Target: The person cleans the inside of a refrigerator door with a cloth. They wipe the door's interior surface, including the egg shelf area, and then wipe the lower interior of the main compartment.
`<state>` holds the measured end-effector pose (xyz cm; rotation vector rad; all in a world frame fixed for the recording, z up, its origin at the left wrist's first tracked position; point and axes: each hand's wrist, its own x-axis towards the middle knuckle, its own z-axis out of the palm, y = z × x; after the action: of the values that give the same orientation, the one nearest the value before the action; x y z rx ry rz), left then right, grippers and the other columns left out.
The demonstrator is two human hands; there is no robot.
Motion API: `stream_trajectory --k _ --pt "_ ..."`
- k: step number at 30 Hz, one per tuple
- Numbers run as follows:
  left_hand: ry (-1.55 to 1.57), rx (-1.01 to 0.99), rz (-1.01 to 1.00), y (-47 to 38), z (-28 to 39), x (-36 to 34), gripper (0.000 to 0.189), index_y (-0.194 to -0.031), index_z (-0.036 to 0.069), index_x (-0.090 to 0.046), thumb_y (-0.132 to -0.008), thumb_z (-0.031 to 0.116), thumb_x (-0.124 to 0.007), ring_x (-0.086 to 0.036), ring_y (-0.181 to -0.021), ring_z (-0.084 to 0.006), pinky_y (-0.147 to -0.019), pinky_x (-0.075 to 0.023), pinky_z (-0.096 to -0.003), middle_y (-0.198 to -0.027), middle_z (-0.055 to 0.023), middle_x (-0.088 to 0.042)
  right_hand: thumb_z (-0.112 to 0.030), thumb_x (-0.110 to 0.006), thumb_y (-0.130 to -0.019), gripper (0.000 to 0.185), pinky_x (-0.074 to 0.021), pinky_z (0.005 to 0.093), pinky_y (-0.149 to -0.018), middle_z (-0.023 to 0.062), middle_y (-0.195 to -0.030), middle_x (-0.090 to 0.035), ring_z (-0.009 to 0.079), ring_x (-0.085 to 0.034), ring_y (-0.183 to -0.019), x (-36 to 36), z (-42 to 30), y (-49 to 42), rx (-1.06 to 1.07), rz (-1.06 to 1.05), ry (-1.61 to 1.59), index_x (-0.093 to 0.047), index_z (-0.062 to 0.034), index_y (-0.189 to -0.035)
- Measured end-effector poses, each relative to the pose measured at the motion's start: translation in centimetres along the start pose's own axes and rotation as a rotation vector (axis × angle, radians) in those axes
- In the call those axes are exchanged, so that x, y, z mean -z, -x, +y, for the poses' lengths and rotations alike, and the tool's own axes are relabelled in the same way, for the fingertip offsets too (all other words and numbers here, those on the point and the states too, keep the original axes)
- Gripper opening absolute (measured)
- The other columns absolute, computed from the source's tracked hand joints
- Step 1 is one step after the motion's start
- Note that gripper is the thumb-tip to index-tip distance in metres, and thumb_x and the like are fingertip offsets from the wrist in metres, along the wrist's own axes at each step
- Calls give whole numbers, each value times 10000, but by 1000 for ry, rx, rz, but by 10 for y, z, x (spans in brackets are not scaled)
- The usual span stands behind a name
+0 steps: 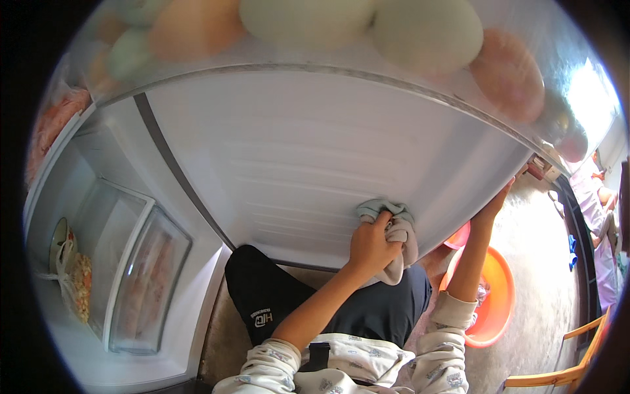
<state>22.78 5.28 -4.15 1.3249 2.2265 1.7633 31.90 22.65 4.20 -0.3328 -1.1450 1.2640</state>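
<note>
My left hand [375,244] grips a bunched, pale green and beige cloth [401,229] and presses it on the lower right part of the ribbed white inner panel of a refrigerator door [295,147]. At the door's right edge is my right hand [499,199], its fingers largely hidden behind that edge. Part of the cloth hangs down over my right knee. A grey gasket [172,160] runs along the door's left side.
Eggs [423,34] sit in a clear door shelf above. The refrigerator compartment [197,295] on the left holds a clear drawer [150,285] and a tied bag of food [78,280]. An orange basin [499,295], with cloth inside, and a wooden chair [551,379] stand at right.
</note>
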Motion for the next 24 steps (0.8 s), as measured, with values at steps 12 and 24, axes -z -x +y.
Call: stream_trajectory --k 12,24 --pt "23 337 591 -4 -71 155 401 -951 -24 -553 -567 92 -562 -572 -741 -217 -686 -445 -304 -848 -143 -598 -437 -255 -878 524 -349 270 -845 65 -1097 -448 170 -442 -972 13 1 -3 -12 -24 -17 -350 -27 -1190" --pt "20 238 -106 28 -55 4 354 -873 -31 -567 -551 114 -582 -577 -760 -305 -675 -448 -361 -794 -208 -584 -462 -269 -867 548 -351 264 -835 63 -1078 -459 153 -439 -967 7 -4 -7 -50 -39 -45 -376 -21 -1172"
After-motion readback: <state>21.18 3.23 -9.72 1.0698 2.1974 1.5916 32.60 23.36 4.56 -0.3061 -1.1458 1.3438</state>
